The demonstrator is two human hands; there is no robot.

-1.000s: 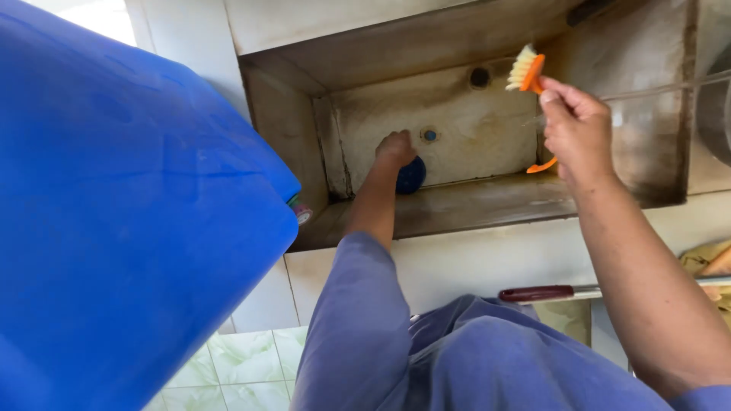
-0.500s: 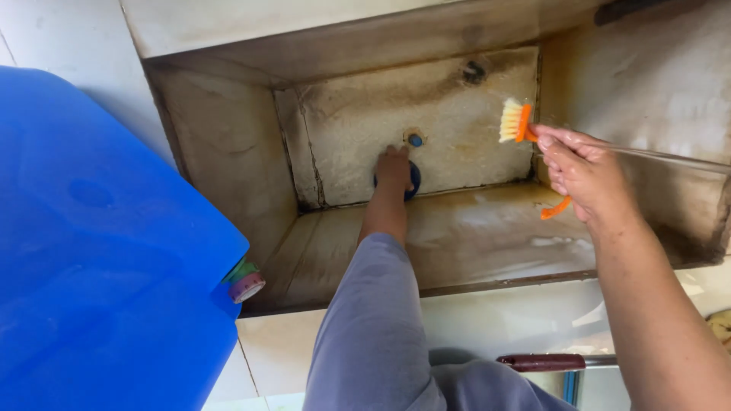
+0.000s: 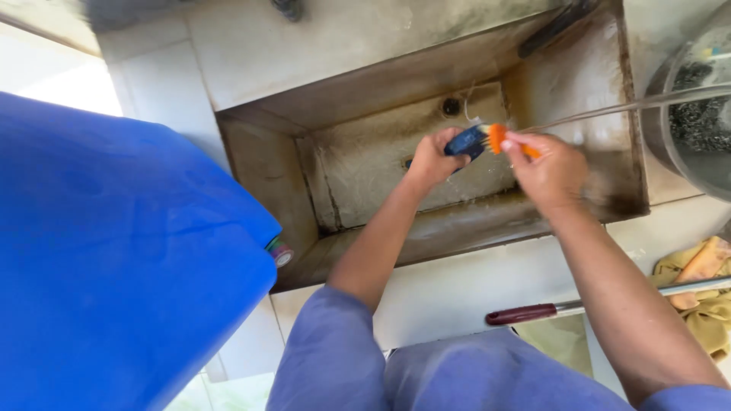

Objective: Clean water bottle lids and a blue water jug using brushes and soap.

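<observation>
Premises present as a domestic wash area — a deep, stained concrete sink (image 3: 365, 164) set in white-tiled walls (image 3: 164, 106), a large blue plastic container (image 3: 114, 259) beside it, a long-handled tool (image 3: 563, 308) and a yellow cloth (image 3: 700, 285) nearby — utility use, not finished living space.

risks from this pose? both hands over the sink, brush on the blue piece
1. The left hand holds the small blue object only by its edge while the right hand scrubs it with the orange brush; it might slip into the stained sink, near the drain hole.
2. The thin water stream arrives at the hands; spray may wet the sleeve.
</observation>
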